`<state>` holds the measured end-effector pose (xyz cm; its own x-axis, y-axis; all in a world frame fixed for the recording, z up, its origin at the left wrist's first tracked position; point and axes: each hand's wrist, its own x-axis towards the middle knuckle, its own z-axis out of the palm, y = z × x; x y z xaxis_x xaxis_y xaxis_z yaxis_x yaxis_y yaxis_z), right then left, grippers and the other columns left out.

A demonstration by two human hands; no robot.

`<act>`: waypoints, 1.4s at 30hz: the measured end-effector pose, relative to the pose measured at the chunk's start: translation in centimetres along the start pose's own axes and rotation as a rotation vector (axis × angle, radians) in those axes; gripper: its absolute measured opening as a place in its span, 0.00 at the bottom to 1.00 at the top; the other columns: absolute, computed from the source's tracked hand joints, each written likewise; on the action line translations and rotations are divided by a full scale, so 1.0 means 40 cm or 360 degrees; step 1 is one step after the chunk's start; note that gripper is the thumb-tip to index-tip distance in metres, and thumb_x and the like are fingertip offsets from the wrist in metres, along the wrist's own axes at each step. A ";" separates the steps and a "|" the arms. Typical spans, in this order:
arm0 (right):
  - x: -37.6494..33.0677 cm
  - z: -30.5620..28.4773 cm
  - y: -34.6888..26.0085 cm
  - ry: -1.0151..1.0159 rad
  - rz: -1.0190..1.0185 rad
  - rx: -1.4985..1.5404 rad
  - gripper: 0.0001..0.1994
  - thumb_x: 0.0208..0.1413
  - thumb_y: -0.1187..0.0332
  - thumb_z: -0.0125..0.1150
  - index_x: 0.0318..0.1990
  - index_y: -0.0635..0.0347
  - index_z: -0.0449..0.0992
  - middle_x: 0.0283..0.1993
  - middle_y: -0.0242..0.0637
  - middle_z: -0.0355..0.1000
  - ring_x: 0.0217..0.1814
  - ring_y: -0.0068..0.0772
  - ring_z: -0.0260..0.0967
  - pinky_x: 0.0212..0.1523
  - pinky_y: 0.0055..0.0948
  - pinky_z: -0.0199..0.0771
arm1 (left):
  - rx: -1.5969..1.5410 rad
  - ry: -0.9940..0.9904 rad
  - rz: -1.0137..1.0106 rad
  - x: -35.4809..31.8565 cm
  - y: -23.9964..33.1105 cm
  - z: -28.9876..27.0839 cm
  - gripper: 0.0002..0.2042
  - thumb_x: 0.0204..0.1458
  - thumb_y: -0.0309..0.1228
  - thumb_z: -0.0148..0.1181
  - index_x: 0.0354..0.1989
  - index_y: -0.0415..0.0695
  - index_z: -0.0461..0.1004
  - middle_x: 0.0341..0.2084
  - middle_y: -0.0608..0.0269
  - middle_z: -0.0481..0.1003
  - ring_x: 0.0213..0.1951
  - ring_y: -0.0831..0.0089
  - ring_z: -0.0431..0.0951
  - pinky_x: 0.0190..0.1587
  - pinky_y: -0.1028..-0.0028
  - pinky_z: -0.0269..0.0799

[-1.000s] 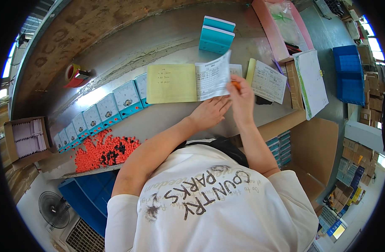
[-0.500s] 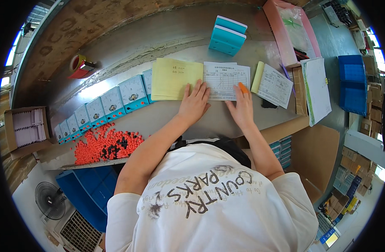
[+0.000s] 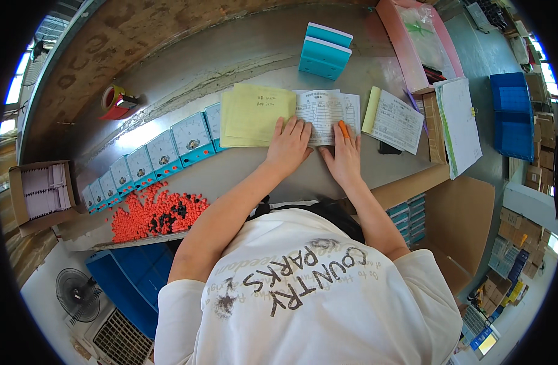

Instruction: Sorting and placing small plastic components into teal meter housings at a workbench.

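Note:
An open pad of forms lies on the metal table, with yellow sheets [image 3: 254,115] folded to the left and a white printed sheet [image 3: 318,112] on the right. Across the inner edge of the pad rests my left hand [image 3: 290,145], fingers stretched out and flat. My right hand [image 3: 344,159] has the lower right part of the printed sheet at its fingers, and the sheet bows upward. A small orange piece [image 3: 344,129] shows at the right fingers; whether it is a pen or a finger cover, I cannot make out. Another white sheet [image 3: 353,109] shows beneath.
Right of the pad lies a second form pad [image 3: 393,121]. Blue-and-white meters [image 3: 190,137] stand in a row at left, behind a pile of red and black caps [image 3: 157,213]. Two turquoise cases [image 3: 325,55] stand at the back, near a pink box [image 3: 415,45]. Tape [image 3: 116,100] sits far left.
My right hand has shifted left, and the printed sheet now curves up, uncovering more of the sheet beneath. My left hand has slid slightly right. The view has also shifted a little.

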<state>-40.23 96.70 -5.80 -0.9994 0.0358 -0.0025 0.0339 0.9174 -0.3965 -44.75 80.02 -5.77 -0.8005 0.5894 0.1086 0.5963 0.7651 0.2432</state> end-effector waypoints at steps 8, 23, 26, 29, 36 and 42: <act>0.009 -0.008 0.008 0.0011 -0.0031 0.0258 0.32 0.47 0.67 0.61 0.59 0.66 0.55 0.62 0.50 0.55 0.65 0.51 0.50 0.63 0.41 0.51 | -0.0177 0.0130 -0.0045 0.010 0.000 -0.018 0.28 0.38 0.36 0.63 0.51 0.44 0.64 0.44 0.60 0.69 0.51 0.65 0.66 0.57 0.57 0.56; 0.030 -0.031 0.043 0.0302 0.0494 0.1364 0.26 0.52 0.72 0.56 0.58 0.69 0.56 0.55 0.47 0.63 0.55 0.40 0.63 0.55 0.30 0.62 | -0.0319 0.0377 -0.0074 -0.006 -0.020 -0.035 0.06 0.40 0.31 0.60 0.26 0.44 0.71 0.27 0.64 0.70 0.36 0.67 0.70 0.40 0.66 0.62; 0.036 -0.044 0.055 0.0268 0.0727 0.1662 0.18 0.56 0.68 0.53 0.53 0.68 0.65 0.46 0.41 0.70 0.46 0.31 0.68 0.47 0.24 0.67 | -0.0286 0.0367 -0.0059 -0.004 -0.021 -0.032 0.06 0.40 0.31 0.60 0.24 0.45 0.71 0.25 0.64 0.69 0.35 0.67 0.69 0.39 0.66 0.62; 0.039 -0.078 0.059 0.0069 0.1022 0.2147 0.14 0.58 0.65 0.51 0.45 0.66 0.72 0.37 0.37 0.73 0.37 0.24 0.69 0.38 0.22 0.70 | -0.0229 0.0352 -0.0012 -0.003 -0.022 -0.033 0.05 0.40 0.31 0.60 0.23 0.45 0.71 0.24 0.64 0.69 0.34 0.67 0.69 0.38 0.66 0.62; 0.048 -0.110 0.025 0.0051 0.0905 0.1931 0.10 0.55 0.67 0.55 0.28 0.64 0.74 0.28 0.29 0.70 0.26 0.14 0.63 0.26 0.16 0.65 | -0.0176 0.0292 0.0098 0.000 -0.018 -0.032 0.06 0.39 0.32 0.60 0.22 0.45 0.71 0.24 0.64 0.68 0.34 0.66 0.69 0.38 0.67 0.62; 0.051 -0.112 0.018 0.0058 0.0905 0.1897 0.08 0.52 0.69 0.59 0.25 0.63 0.73 0.24 0.27 0.68 0.23 0.13 0.60 0.24 0.15 0.62 | -0.0317 0.0277 -0.0023 0.000 -0.010 -0.048 0.10 0.38 0.36 0.63 0.26 0.45 0.71 0.25 0.64 0.69 0.34 0.66 0.69 0.38 0.66 0.62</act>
<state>-42.18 99.21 -1.98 -0.8477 0.3254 -0.4190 0.3962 -0.1370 -0.9079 -45.10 79.22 -4.01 -0.8174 0.5122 0.2636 0.5750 0.6968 0.4288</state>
